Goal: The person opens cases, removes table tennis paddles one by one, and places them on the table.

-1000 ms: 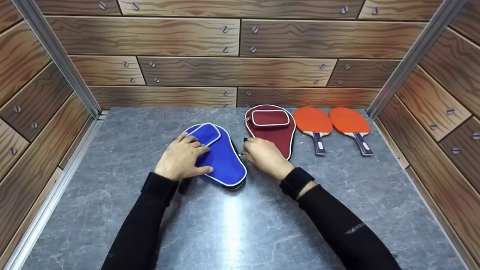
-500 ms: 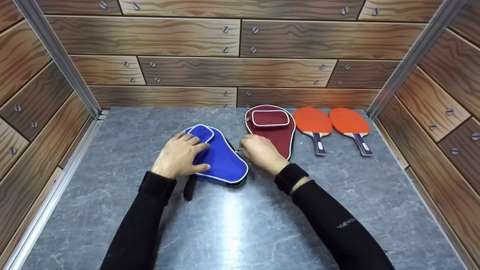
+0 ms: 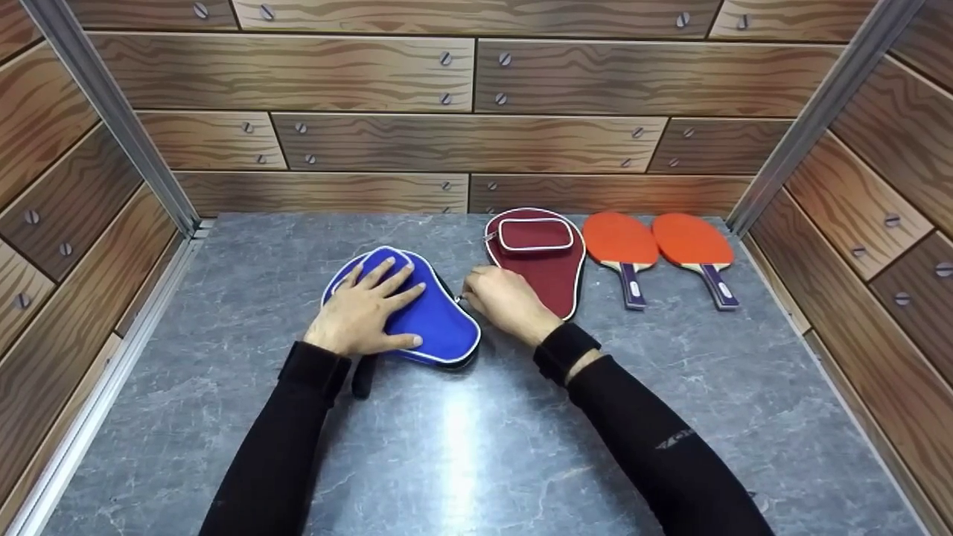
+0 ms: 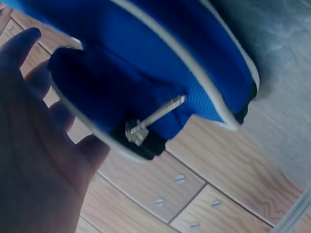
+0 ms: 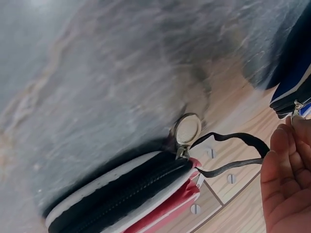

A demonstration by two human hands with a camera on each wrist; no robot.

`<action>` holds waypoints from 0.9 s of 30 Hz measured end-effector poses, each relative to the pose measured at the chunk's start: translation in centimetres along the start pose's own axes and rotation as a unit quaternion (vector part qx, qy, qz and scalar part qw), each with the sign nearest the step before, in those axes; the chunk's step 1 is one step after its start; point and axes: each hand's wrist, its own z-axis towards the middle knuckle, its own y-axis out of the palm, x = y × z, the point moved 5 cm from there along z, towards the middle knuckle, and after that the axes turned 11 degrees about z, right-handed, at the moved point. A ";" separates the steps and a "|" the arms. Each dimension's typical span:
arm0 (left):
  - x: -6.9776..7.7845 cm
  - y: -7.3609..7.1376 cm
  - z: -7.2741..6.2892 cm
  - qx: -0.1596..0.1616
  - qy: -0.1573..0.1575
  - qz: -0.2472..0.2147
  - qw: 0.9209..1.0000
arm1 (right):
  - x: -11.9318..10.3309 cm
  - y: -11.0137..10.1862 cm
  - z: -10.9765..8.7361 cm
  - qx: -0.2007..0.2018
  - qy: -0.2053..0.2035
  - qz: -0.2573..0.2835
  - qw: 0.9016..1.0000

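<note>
A blue table tennis bat case with white piping lies on the table, its narrow end toward the right front. My left hand rests on its wide part with the fingers spread, over the small pocket. At the case's right edge my right hand pinches a metal zipper pull between thumb and fingers. In the left wrist view another zipper pull hangs on the blue pocket. A black strap sticks out below the left hand.
A dark red bat case lies just behind the right hand, with its own round-ended zipper pull and a black strap loop. Two orange bats, one beside the other, lie to its right. Wood-patterned walls enclose the table.
The blue case has shifted a little left, turning slightly. My right hand has moved left with the zipper pull along the case's edge. The left hand's fingers have spread wider.
</note>
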 end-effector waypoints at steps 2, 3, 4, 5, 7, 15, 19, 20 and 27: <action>0.0 0.2 0.0 -0.010 -0.003 0.004 1.000 | -0.1 0.0 0.0 0.000 -0.001 0.002 1.000; 0.0 0.3 0.0 -0.014 -0.003 0.006 1.000 | -0.1 0.0 -0.1 0.000 -0.001 0.004 1.000; 0.1 0.4 0.0 -0.018 -0.004 0.009 1.000 | -0.1 0.0 -0.1 0.000 -0.001 0.005 1.000; 0.1 0.4 0.0 -0.019 -0.004 0.011 1.000 | 0.0 0.0 -0.2 0.000 -0.001 0.007 1.000; 0.1 0.5 0.0 -0.022 -0.005 0.015 1.000 | 0.0 0.0 -0.3 0.000 -0.004 0.008 1.000; 0.1 0.6 0.2 -0.026 -0.009 0.016 0.999 | 0.3 -0.2 -1.4 -0.002 -0.014 0.006 1.000; 0.2 0.6 0.1 -0.013 -0.009 0.013 1.000 | 0.4 -0.3 -2.0 -0.006 -0.016 0.007 1.000; 0.2 0.6 0.1 -0.011 -0.009 0.012 1.000 | 0.4 -0.4 -2.1 -0.007 -0.017 0.006 1.000; 0.1 0.7 0.2 -0.021 -0.011 0.007 1.000 | 0.5 -0.5 -3.1 -0.008 -0.029 -0.002 1.000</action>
